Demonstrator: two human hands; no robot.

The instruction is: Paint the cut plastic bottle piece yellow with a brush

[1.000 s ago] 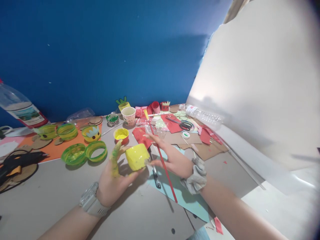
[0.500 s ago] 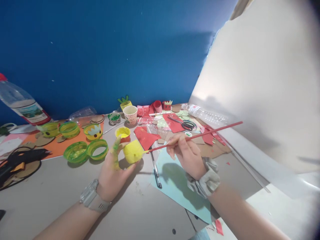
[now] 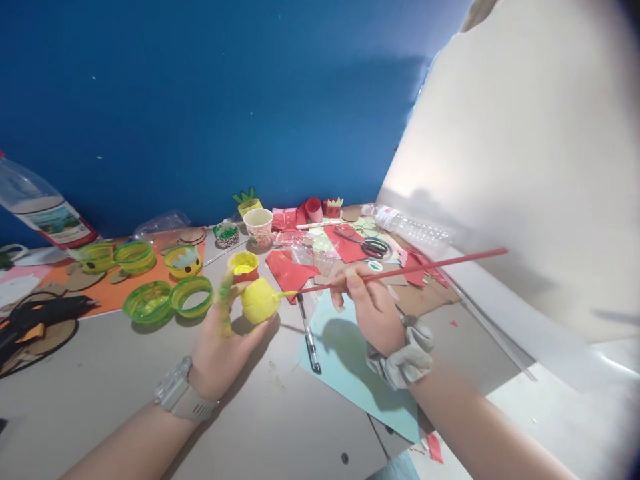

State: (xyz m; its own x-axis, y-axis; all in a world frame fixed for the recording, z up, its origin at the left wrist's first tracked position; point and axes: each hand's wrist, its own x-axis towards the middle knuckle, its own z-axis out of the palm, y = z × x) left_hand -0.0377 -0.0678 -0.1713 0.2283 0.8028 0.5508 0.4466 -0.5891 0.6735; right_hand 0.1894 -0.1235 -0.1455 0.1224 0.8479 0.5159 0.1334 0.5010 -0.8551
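Note:
My left hand (image 3: 217, 343), its fingers smeared with green and yellow paint, is closed around a small yellow-painted piece (image 3: 259, 301), rounded and cup-like. In my right hand (image 3: 373, 310) a paintbrush (image 3: 440, 267) with a long red handle is pinched. Its yellow-coated tip touches the right side of the piece. Just behind my left fingers stands a small cup of yellow paint (image 3: 245, 265). A pen (image 3: 309, 337) and a light blue sheet (image 3: 350, 360) lie below my right hand.
Green-striped plastic rings (image 3: 193, 299) and a crowned yellow ring (image 3: 183, 262) stand left. Behind are a paper cup (image 3: 259, 228), a green paint cup (image 3: 227, 234), scissors (image 3: 373, 247) and a clear bottle (image 3: 407, 225). A glue gun (image 3: 45, 317) and a larger bottle (image 3: 53, 217) sit far left.
The brush tip has moved slightly left and up along the yellow piece, and the piece has turned a little in my left hand. The whole view has shifted slightly.

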